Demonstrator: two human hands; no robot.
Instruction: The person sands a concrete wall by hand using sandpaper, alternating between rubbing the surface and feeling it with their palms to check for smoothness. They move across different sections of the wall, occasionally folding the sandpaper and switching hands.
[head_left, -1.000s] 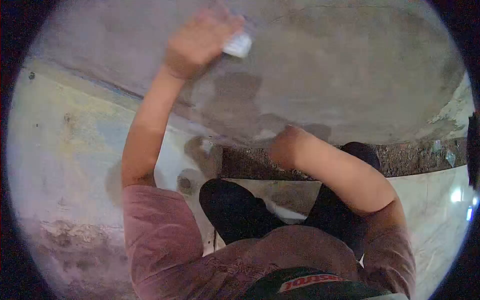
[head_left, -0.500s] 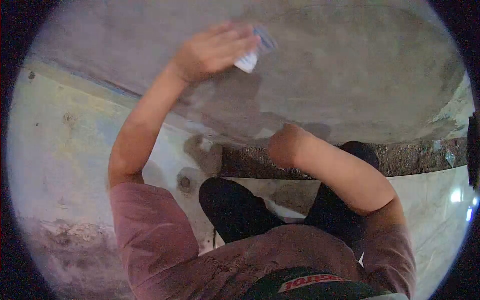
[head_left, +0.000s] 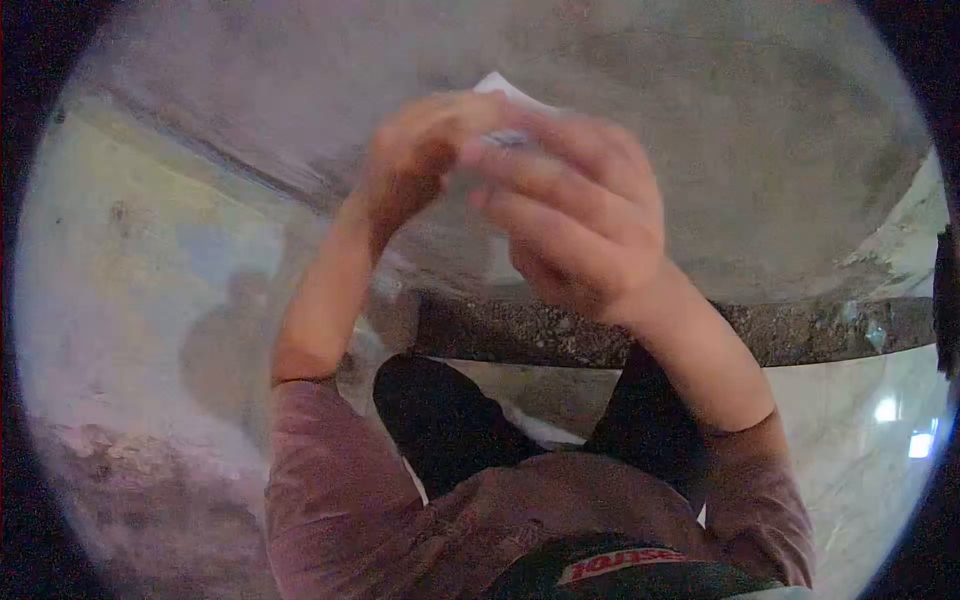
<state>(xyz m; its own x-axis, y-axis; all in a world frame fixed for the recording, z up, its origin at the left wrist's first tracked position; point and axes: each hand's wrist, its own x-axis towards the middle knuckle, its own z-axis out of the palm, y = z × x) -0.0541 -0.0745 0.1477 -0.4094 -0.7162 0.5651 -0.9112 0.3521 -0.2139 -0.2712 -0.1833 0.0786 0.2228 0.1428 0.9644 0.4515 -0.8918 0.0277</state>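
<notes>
A small folded white sheet point(head_left: 508, 90), like paper, pokes out between my hands in front of the grey surface. My left hand point(head_left: 425, 145) is closed on its left side. From the right, my right hand point(head_left: 590, 205) comes over the sheet, with its forefinger and thumb against it and the other fingers bent. Motion smears both hands' fingertips, and they cover most of the sheet.
A broad grey plastered surface point(head_left: 740, 160) fills the area ahead. Along its foot runs a rough dark strip point(head_left: 500, 330). At left is a stained pale wall point(head_left: 130, 300); my dark-clad knees point(head_left: 440, 410) are bent below, above a pale glossy floor point(head_left: 850, 430).
My right hand has risen from low beside the dark strip to meet my left hand at the sheet. The left hand has come slightly down and its wrist has turned.
</notes>
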